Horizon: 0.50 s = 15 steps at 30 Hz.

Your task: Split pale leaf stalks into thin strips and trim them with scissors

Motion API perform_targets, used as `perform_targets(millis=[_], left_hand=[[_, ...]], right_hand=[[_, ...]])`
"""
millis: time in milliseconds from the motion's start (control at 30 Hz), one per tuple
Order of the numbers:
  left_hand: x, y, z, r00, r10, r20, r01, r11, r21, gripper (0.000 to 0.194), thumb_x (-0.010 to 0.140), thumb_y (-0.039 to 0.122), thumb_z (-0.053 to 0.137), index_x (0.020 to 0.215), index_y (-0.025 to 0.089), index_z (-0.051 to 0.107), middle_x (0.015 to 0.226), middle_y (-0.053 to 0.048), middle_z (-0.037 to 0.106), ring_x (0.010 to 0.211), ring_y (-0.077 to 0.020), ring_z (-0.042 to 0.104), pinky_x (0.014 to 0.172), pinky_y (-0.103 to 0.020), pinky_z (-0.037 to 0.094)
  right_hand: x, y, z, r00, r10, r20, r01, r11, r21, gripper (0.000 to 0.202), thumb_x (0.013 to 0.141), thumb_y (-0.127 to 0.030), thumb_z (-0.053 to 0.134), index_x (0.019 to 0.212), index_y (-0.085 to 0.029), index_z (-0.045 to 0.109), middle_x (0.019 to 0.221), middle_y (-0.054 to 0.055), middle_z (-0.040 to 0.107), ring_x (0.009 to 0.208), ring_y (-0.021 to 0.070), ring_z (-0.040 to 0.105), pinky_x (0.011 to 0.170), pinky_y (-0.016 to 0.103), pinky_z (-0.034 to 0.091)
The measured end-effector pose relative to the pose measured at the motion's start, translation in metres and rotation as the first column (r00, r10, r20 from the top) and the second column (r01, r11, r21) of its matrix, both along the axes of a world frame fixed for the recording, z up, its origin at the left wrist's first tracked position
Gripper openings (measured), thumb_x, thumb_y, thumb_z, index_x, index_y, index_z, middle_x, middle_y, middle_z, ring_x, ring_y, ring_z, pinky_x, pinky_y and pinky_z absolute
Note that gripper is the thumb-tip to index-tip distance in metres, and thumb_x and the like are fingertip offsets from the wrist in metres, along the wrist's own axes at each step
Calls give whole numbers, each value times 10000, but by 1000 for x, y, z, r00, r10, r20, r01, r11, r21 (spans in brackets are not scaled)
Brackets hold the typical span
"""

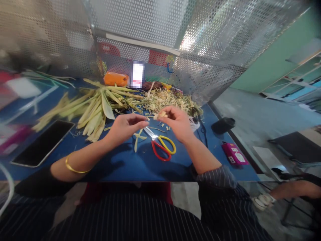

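My right hand point(177, 122) pinches a small pale piece of dry plant leaf point(162, 114) between thumb and fingers. Close to it on the left, my left hand point(129, 125) has its thumb and fingertips drawn together; anything between them is too small to make out. Below the hands lie scissors point(160, 144) with one red and one yellow handle loop, blades pointing up and left. A small cross-shaped woven leaf piece point(137, 137) rests beside the blades. Behind my left hand spreads a bundle of long pale-green dry leaves point(92, 110). A heap of plant clippings point(165, 102) sits behind my right hand.
On the blue table point(135, 167) are a large dark tablet or phone point(43, 143), an orange pack point(115, 79), a lit phone point(137, 74), a black cylinder point(223, 125) and a magenta box point(234, 154). A perforated metal screen point(140, 20) stands behind. Another person's leg point(296, 187) shows at right.
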<state>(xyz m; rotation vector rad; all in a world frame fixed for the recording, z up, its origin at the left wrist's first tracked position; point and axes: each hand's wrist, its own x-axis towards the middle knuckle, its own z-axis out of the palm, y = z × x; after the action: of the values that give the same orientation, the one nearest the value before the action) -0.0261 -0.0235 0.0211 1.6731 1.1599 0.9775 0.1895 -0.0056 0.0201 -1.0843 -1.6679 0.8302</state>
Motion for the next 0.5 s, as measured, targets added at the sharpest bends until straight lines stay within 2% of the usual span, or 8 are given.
perform_targets(millis=[67, 133, 233, 400, 500], left_hand=[[4, 3, -3, 999, -48, 18, 47, 998, 36, 370, 799, 466, 646, 950, 142, 740, 849, -63, 748, 769, -169, 675, 710, -267, 524], [4, 5, -9, 999, -43, 14, 42, 996, 74, 322, 829, 429, 606, 801, 134, 733, 756, -61, 732, 719, -159, 668, 707, -270, 519], [-1, 5, -19, 1000, -15, -26, 17, 997, 73, 258, 830, 355, 580, 775, 153, 730, 737, -45, 732, 705, -157, 669, 703, -272, 515], [-4, 1, -28, 966, -2, -259, 48, 984, 171, 237, 818, 305, 561, 885, 196, 761, 793, -23, 740, 688, -153, 643, 644, -257, 466], [-3, 1, -29, 925, 47, -376, 55, 965, 256, 210, 822, 289, 562, 844, 221, 760, 778, -12, 736, 697, -157, 637, 669, -268, 460]], right_hand=[[-16, -10, -6, 1000, 13, 9, -13, 1000, 7, 135, 750, -291, 700, 832, -215, 623, 757, -23, 613, 678, 118, 548, 669, 269, 466], [-27, -14, -13, 1000, 4, 24, -5, 1000, 31, 107, 758, -273, 692, 819, -213, 628, 753, -22, 604, 675, 115, 537, 676, 266, 463], [-34, -16, -27, 1000, -12, 23, 12, 1000, 10, 95, 776, -269, 673, 848, -219, 637, 766, -16, 621, 685, 126, 556, 686, 276, 475], [-36, -18, -47, 999, 9, 35, -9, 1000, -7, 92, 799, -296, 655, 859, -227, 643, 851, 12, 659, 772, 156, 607, 753, 302, 502], [-35, -19, -49, 998, 36, 60, -36, 999, -10, 76, 815, -297, 633, 854, -232, 638, 872, 20, 664, 799, 166, 612, 771, 308, 506]])
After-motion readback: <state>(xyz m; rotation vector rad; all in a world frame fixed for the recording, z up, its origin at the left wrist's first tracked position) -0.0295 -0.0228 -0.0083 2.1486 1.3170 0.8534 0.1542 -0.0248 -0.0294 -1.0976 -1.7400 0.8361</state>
